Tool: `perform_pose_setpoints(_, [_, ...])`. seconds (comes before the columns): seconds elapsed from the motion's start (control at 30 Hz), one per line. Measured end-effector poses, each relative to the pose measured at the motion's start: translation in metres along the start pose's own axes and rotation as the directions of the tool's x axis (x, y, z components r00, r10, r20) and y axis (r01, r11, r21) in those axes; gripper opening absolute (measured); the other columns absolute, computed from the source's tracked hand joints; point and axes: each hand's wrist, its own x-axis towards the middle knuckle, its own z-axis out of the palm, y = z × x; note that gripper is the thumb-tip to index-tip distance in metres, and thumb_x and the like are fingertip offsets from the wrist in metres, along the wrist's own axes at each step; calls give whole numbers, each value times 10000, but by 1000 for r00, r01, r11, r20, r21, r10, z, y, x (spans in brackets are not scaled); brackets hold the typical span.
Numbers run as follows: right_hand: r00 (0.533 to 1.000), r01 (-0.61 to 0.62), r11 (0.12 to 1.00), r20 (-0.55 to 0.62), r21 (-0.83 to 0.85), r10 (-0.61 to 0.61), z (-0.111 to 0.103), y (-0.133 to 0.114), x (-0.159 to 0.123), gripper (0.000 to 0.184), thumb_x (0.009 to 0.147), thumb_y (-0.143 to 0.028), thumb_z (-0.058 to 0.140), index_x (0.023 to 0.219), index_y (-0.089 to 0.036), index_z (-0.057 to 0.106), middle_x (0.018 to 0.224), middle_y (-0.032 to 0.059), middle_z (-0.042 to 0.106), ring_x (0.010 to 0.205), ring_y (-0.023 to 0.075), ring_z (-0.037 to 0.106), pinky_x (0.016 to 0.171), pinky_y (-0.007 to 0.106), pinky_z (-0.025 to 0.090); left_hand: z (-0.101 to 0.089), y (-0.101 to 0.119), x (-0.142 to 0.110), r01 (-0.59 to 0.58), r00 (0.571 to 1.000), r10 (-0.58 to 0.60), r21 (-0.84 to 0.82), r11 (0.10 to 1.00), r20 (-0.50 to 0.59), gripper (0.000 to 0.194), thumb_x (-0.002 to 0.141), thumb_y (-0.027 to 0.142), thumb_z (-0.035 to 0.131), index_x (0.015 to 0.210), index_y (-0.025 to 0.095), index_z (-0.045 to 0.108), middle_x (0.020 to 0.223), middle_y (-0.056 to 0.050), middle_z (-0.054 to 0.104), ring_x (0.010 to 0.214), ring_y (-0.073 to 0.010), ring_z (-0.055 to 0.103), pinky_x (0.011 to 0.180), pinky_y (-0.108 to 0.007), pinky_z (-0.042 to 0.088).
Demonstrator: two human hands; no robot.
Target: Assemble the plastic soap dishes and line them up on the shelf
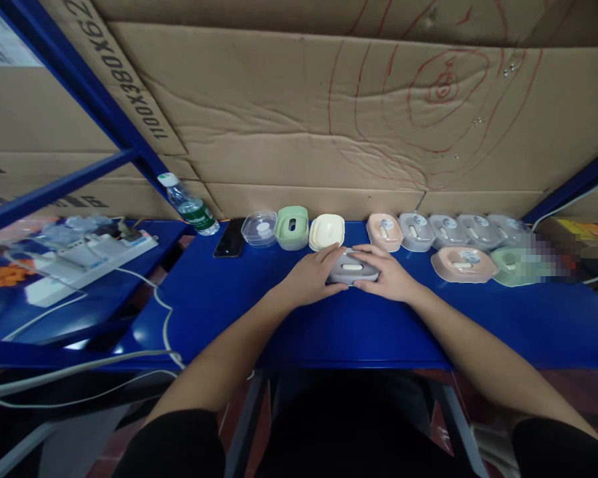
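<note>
Between my hands, on the blue table, is a grey plastic box with a pale oblong piece in the middle of its top. My left hand grips its left side, thumb at the near edge and fingers over the far edge. From the right, my right hand clasps the other side in the same way. Just behind stand a cream container, a green box part with a dark oblong slot, and a clear plastic piece with a round white spot.
A back row holds a pink box and several grey boxes; another pink box and a green one sit nearer. Left are a phone, a water bottle and a power strip with cables. Cardboard backs the table.
</note>
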Motion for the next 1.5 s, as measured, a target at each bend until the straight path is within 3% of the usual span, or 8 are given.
perform_pose_setpoints(0.17, [999,9,999,-47,33,-8,5,-4,0,639,861,-509,778,1449,-333,603,1443,111,605,1318,334,601,1120,585,491,2,-8,-1,-9,1000,9,-61,998,2,898,875,529,719,1593,192,298,1576,-240,475,1380,-366,571,1071,-528,520])
perform_pose_setpoints(0.4, [973,-115,985,-188,125,137,1,-9,2,528,857,-546,774,1306,-279,699,1288,103,721,1189,307,686,1053,542,538,3,-11,-1,-59,996,55,-56,997,-72,1005,812,503,808,1601,195,267,1556,-234,487,1397,-370,548,1053,-515,544])
perform_pose_setpoints(0.63, [887,-231,901,-302,367,351,-4,-7,2,437,822,-638,750,1012,-244,764,986,65,809,902,274,750,835,444,593,-4,-15,-1,-112,974,105,-23,993,-199,630,941,105,541,1545,208,390,1437,-158,624,1280,-269,647,1035,-456,567])
perform_pose_setpoints(0.83, [790,-290,840,-381,458,480,-9,4,1,568,882,-756,588,639,-248,663,579,18,659,557,220,621,553,384,517,-3,-10,0,-205,939,239,156,966,-246,507,1007,152,510,1504,244,474,1392,-144,669,1182,-251,706,940,-413,611])
perform_pose_setpoints(1.07, [747,-374,712,-262,595,611,-14,17,-2,786,920,-881,279,826,-243,728,490,26,595,448,222,585,425,358,453,-7,-3,-3,-287,921,349,303,909,-174,533,1008,127,539,1507,299,467,1536,-153,549,1103,-218,722,894,-387,627])
perform_pose_setpoints(1.23, [724,-397,708,-274,584,633,-12,22,-4,904,902,-909,180,973,-216,757,601,76,660,486,227,596,413,349,421,-11,0,-5,-281,915,345,287,916,-207,477,1008,221,590,1468,327,517,1608,-156,456,1166,-254,689,931,-441,614])
perform_pose_setpoints(1.4, [711,-395,717,-303,575,635,-8,26,-4,838,912,-898,217,978,-231,719,630,61,649,484,206,601,400,324,398,-11,0,-2,-268,927,318,242,932,-199,198,990,354,641,1155,255,688,1581,-155,478,1278,-289,624,1015,-466,567])
perform_pose_setpoints(1.5, [728,-365,709,-290,603,621,-7,20,-1,799,927,-879,216,1121,-239,654,663,27,655,374,153,515,336,291,311,-13,-10,0,-209,915,265,206,956,-304,201,989,421,637,1025,231,695,1559,-159,503,1332,-297,584,1080,-521,516])
